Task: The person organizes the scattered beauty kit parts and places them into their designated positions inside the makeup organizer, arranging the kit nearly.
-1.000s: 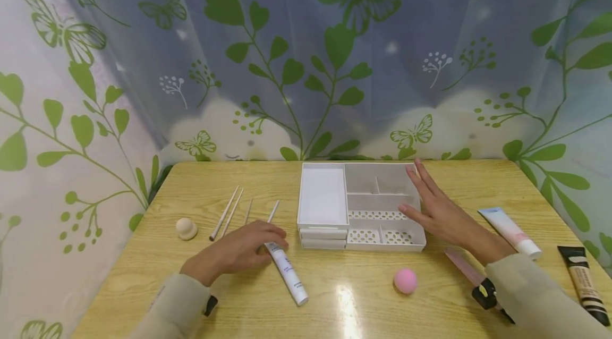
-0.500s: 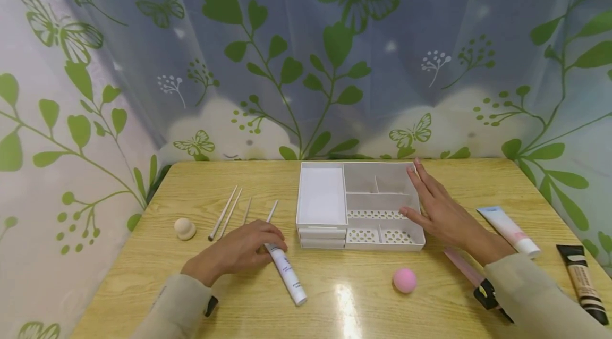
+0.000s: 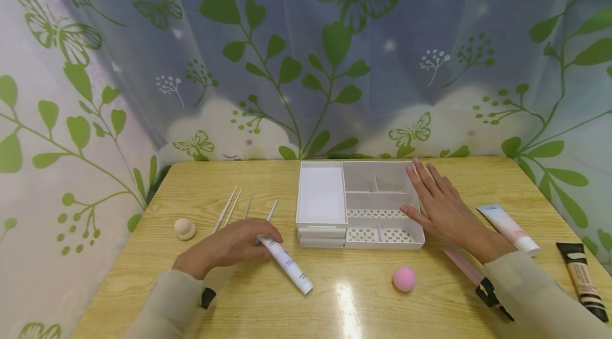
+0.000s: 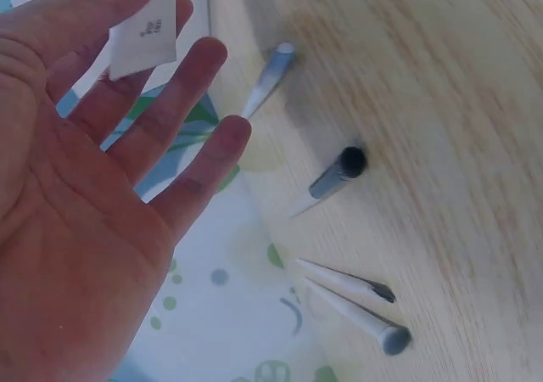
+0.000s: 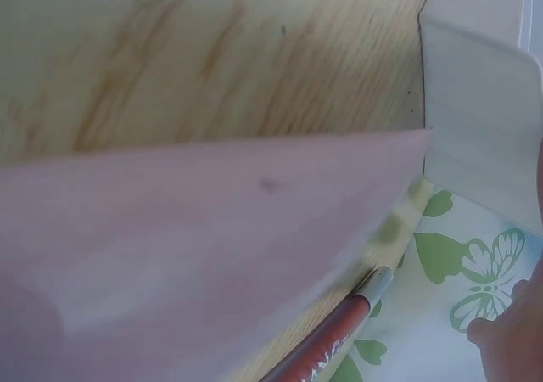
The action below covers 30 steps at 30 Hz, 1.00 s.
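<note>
While the head view's left hand (image 3: pixel 234 243) pinches a white tube (image 3: pixel 286 263) over the desk (image 3: pixel 248 307), job looks early: round beige sponge (image 3: pixel 184 229), pink ball (image 3: pixel 404 279), two other tubes (image 3: pixel 509 230) lie outside the white organizer (image 3: pixel 321 193). Right hand (image 3: pixel 444 214): grip spread at its right edge, contact unclear.

Left wrist: thumb and fingers on tube end; four slim brush-like sticks (image 4: pixel 339 174) left on desk.

Right wrist: pink blur, no hold readable.

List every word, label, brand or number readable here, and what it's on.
Nothing is legible.
White tube in the left hand: small print, too blurred.
Black-and-beige tube: print too small.
Reddish-brown stick, right wrist view: pale lettering, too blurred.
Pink-and-white tube: nothing I can make out.
</note>
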Available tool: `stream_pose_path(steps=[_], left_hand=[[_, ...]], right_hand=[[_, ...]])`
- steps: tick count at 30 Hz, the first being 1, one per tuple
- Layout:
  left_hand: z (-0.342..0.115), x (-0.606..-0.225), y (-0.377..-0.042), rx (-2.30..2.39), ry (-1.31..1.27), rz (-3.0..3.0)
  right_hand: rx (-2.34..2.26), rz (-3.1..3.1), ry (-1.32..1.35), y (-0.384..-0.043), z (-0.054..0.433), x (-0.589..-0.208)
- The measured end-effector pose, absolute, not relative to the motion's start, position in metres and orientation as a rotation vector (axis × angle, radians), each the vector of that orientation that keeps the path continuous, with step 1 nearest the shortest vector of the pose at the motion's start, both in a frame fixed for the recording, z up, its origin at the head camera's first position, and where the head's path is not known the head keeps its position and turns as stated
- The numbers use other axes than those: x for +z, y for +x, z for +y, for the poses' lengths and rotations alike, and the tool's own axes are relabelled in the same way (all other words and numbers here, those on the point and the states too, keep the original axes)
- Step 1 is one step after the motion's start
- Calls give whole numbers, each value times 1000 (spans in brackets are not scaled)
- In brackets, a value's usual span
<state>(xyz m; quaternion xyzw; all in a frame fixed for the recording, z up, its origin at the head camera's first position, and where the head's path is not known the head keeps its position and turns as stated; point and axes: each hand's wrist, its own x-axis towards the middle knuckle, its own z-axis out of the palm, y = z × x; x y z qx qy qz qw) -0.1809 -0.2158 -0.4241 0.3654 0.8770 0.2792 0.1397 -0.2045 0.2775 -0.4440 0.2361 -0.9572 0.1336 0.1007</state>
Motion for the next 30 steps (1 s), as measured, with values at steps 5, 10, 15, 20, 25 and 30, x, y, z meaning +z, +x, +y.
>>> stream_pose_path(steps=[5,10,15,20,25,30], left_hand=[[-214,-420,-180,928,973,2446],[-210,-414,-177,1037,939,2388],[-203,-407,-176,1119,943,2383],[-195,-401,-175,1173,933,2383],[-188,-396,-173,1205,954,2427],[-181,-392,-173,1256,978,2512]], right_hand=[[389,-2835,689,-203,279,-443],[364,-2827,678,-203,280,-446],[357,-2824,672,-203,280,-446],[353,-2822,667,-203,280,-447],[345,-2822,662,-203,280,-447],[352,-2836,660,-204,279,-446]])
